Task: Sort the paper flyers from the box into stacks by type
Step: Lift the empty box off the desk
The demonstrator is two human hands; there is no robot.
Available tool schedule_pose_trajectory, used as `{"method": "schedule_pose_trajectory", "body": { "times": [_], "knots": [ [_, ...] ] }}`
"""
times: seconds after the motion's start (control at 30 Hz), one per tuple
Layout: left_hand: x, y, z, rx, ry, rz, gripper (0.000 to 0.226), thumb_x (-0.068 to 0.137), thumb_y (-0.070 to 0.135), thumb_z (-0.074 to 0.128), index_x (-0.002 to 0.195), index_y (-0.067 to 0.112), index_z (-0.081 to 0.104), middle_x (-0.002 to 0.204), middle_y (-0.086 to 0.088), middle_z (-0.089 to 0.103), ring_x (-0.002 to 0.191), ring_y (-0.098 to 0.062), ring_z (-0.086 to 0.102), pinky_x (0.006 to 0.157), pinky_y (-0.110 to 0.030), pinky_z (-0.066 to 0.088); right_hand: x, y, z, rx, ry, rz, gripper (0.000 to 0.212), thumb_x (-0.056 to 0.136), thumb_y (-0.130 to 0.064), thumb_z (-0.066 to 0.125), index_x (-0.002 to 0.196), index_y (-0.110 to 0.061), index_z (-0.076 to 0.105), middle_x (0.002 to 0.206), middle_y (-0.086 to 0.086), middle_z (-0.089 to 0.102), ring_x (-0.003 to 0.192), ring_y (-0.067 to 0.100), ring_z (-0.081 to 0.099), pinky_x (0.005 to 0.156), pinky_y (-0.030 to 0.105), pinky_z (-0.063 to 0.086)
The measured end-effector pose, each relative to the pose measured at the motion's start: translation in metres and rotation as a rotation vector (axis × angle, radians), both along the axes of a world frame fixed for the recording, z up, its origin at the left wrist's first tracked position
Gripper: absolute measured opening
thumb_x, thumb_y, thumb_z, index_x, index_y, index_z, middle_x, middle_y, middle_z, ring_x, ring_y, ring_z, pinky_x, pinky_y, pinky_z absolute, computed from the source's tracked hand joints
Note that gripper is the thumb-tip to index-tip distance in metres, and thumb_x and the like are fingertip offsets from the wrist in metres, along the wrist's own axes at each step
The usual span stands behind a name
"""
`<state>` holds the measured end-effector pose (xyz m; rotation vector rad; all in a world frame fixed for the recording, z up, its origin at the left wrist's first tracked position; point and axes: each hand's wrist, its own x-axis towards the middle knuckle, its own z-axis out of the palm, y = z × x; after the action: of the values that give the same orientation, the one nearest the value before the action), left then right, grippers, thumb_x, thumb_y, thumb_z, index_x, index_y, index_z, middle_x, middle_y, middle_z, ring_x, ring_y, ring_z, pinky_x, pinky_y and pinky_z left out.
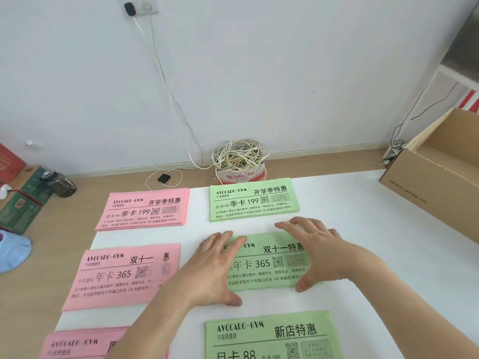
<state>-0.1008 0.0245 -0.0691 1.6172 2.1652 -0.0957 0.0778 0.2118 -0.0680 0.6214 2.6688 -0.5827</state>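
At the far left edge, a blue object (13, 251) sits on the wooden floor, with a dark bottle (61, 183) behind it.

Left column, three pink stacks:
- Far pink stack (145, 209): headed 开学季特惠, squared up, on the floor just beside the white sheet (375, 242).
- Middle pink stack (116, 277): headed 双十一, partly overlapping the sheet's left edge.
- Near pink stack (77, 344): cut off by the bottom of the frame and partly hidden by the left forearm.

The left hand (215, 265) lies palm down, fingers spread, over the left end of the middle green stack (269, 263). Its thumb rests on the sheet below the stack's lower left corner. It presses flat and does not pinch any flyer.

Right column, three green stacks on the sheet:
- Far green stack (254, 200): headed 开学季特惠.
- Middle green stack: headed 双十一特惠, framed by both hands.
- Near green stack (272, 335): headed 新店特惠.

Behind the far green stack, a tangle of white cable (239, 154) sits in a tub.

The right hand (316, 250) lies open over the right end of the middle green stack, thumb at the lower edge. It grips nothing.

The cardboard box (435, 174) stands at far right, open; its contents cannot be seen.
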Motion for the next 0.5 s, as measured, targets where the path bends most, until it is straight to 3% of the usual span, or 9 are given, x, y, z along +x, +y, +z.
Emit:
{"method": "schedule_pose_trajectory", "body": {
  "times": [0.3, 0.4, 0.5],
  "knots": [
    [-0.002, 0.004, 0.000, 0.018, 0.006, -0.012, 0.113, 0.065, 0.051, 0.073, 0.148, 0.029, -0.002, 0.153, 0.001, 0.002, 0.141, -0.019, 0.003, 0.117, -0.035, 0.004, 0.003, -0.005, 0.001, -0.001, 0.027, -0.012, 0.118, 0.057, -0.055, 0.080, 0.146, -0.045, 0.003, 0.149, -0.012, 0.012, 0.139, 0.014, 0.010, 0.111, 0.041, 0.020],
    [-0.002, 0.006, 0.002, -0.007, 0.027, -0.016, 0.115, 0.064, 0.054, 0.072, 0.147, 0.030, -0.004, 0.153, 0.000, 0.002, 0.141, -0.020, 0.003, 0.118, -0.040, 0.006, 0.012, -0.006, 0.005, -0.062, 0.089, -0.121, 0.111, 0.063, -0.060, 0.075, 0.145, -0.047, 0.002, 0.150, -0.014, 0.010, 0.139, 0.012, 0.010, 0.111, 0.043, 0.023],
    [0.002, 0.013, 0.008, 0.050, -0.008, 0.005, 0.108, 0.068, 0.059, 0.068, 0.148, 0.031, 0.001, 0.153, 0.004, 0.003, 0.141, -0.018, 0.004, 0.117, -0.039, 0.009, 0.030, 0.002, 0.017, 0.015, 0.208, -0.277, 0.093, 0.075, -0.059, 0.066, 0.145, -0.046, 0.006, 0.151, -0.010, 0.012, 0.138, 0.016, 0.014, 0.107, 0.044, 0.032]
  ]
}}
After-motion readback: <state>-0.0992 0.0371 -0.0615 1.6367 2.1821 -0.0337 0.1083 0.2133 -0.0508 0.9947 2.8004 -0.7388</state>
